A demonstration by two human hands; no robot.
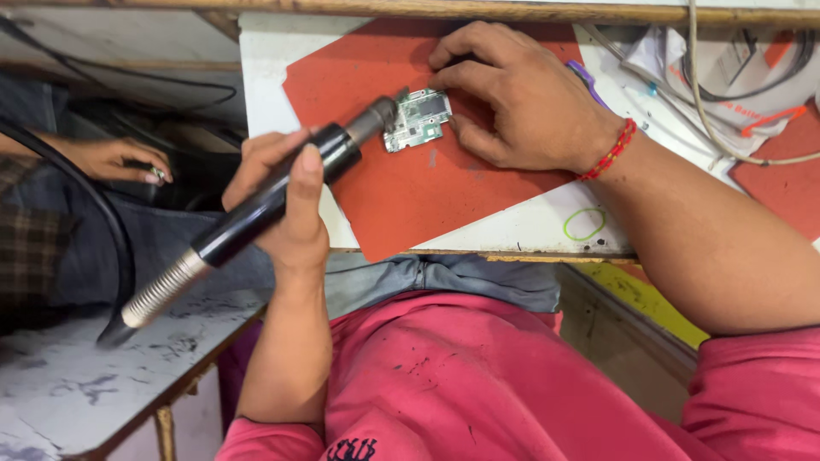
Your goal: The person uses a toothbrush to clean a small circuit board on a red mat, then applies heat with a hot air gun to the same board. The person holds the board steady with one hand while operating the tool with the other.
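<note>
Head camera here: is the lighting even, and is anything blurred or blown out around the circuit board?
Head view: soft, even light, sharp on the circuit board, red mat and both hands, left and right. Faint glare runs along the black hot-air tool. The top-right clutter of cables looks bright and slightly washed; the left edge falls dark.

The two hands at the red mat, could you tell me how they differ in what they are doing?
The left hand is closed around a black hot-air tool, raised off the red mat, nozzle aimed at the small green circuit board. The right hand holds no tool: it lies low on the mat, fingers against the board's edge, with a red bead bracelet at the wrist. Both work at the same board.
</note>
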